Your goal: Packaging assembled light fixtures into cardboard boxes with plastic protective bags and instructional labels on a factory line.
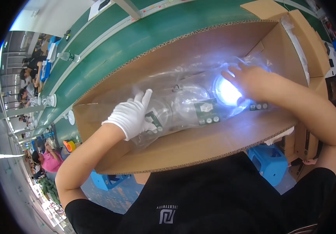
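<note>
A long open cardboard box (199,150) lies across the space before me, holding several clear, round items in plastic bags with green labels. My left hand (129,116), in a white glove, rests over the leftmost bagged clear item (161,111); its fingers are stretched apart. A similar bagged item (189,99) sits in the middle. Toward the right, a round lamp (228,92) glows bright bluish white. My bare right hand (249,82) curves around the lamp's right side, fingers above and thumb below; glare hides part of the contact.
Beyond the box runs a green work surface (109,50) with a clear plastic bottle (68,57) and glass-like pieces (50,100). More cardboard boxes (308,43) stand at the right. Blue stools (268,163) are under the box's near side. Another person in pink (52,160) sits at the far left.
</note>
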### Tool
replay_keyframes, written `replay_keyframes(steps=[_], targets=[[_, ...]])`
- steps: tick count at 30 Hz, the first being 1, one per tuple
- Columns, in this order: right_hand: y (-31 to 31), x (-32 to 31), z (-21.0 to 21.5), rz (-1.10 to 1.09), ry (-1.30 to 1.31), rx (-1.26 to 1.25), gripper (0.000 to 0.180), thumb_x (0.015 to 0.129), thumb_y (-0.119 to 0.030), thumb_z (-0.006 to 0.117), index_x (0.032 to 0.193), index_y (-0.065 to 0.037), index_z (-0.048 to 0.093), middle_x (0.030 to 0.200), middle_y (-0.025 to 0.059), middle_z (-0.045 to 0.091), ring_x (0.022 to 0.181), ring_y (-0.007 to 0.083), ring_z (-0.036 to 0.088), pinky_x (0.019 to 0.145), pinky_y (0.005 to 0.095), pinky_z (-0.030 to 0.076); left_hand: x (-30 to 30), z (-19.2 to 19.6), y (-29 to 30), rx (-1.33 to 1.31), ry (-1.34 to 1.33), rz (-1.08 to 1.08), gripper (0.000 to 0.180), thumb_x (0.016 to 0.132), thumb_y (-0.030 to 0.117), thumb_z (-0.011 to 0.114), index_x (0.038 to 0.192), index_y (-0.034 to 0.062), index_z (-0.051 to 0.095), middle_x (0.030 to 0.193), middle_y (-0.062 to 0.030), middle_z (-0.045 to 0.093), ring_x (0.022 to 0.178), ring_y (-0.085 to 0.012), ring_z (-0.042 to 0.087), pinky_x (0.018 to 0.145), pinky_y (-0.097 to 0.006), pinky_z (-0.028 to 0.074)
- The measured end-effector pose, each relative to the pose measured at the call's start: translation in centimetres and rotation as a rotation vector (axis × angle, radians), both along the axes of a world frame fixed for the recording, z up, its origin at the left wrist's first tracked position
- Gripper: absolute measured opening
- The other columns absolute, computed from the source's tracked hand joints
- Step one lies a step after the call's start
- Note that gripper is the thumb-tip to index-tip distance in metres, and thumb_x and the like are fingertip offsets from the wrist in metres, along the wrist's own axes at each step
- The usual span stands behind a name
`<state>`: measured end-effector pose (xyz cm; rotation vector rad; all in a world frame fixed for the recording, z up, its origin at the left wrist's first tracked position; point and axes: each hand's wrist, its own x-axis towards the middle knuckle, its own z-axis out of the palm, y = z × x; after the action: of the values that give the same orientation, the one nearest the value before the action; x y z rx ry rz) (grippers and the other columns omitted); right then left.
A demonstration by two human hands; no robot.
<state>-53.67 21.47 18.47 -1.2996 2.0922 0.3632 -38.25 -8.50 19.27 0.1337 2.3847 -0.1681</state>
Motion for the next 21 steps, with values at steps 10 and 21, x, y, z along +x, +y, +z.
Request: replay_keyframes(steps=[10, 21], targets=[[1.1, 0.3, -4.0, -0.077, 0.088, 0.296, 0.140, 0.061, -0.021, 0.095, 0.161, -0.017, -0.002, 0.163, 0.0215, 0.022, 0.131, 0.0460, 0.051, 0.098, 0.0443, 0.055, 2.6, -3.9, -1.9, -0.206, -0.001, -0.099, 0.129, 0.058, 0.042, 0.092, 0.155, -0.0010, 0.020, 0.146, -0.0230, 0.046, 0.116, -0.0322, 0.062, 0.086, -0.041, 0.057], [3.6, 2.4, 8.1, -0.083, 0.025, -0.356, 0.092, 0.067, -0.021, 0.087, 0.145, -0.001, 0.043, 0.137, 0.0227, 0.056, 0.112, 0.0380, 0.064, 0.090, 0.0451, 0.054, 2.3, 6.7, -3.4, 0.095, 0.039, 0.019, 0.092, 0.073, 0.031, 0.084, 0.149, 0.0047, 0.039, 0.122, -0.0229, 0.065, 0.104, -0.0389, 0.066, 0.089, -0.045, 0.053]])
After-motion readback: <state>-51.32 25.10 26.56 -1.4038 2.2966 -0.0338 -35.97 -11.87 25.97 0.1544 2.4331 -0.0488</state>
